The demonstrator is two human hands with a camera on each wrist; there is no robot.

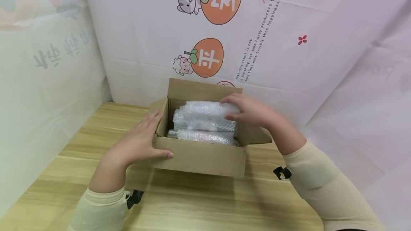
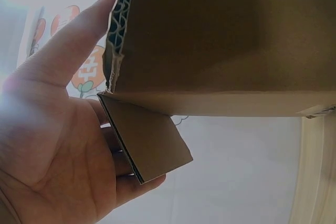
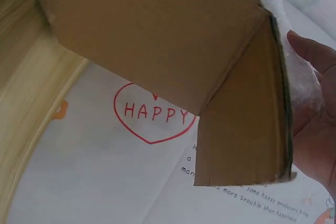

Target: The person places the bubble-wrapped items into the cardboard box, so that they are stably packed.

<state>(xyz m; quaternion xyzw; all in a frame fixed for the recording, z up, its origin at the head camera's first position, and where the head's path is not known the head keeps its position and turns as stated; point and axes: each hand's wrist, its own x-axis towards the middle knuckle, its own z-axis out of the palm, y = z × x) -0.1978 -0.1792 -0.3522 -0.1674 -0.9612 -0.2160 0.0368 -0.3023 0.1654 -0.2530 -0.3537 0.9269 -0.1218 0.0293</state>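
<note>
An opened cardboard box [image 1: 199, 158] stands on the table, its flaps spread outward. Inside lie several packages in clear bubble wrap, one [image 1: 205, 137] along the near wall. My left hand [image 1: 138, 145] rests at the box's left corner, fingers fairly straight along the left flap [image 2: 147, 140] and thumb against the front wall. From the right, my right hand [image 1: 248, 109] reaches over the box and holds the right end of the rearmost bubble-wrapped package [image 1: 205, 108], thumb on the near side. In the right wrist view, the side flap [image 3: 244, 119] partly covers that hand.
The wood-grain table [image 1: 199, 202] extends in front of the box and to its left. Behind the box hangs a white printed cloth [image 1: 138, 35], with more cloth along both sides. Black straps [image 1: 135, 199] show near the sleeves.
</note>
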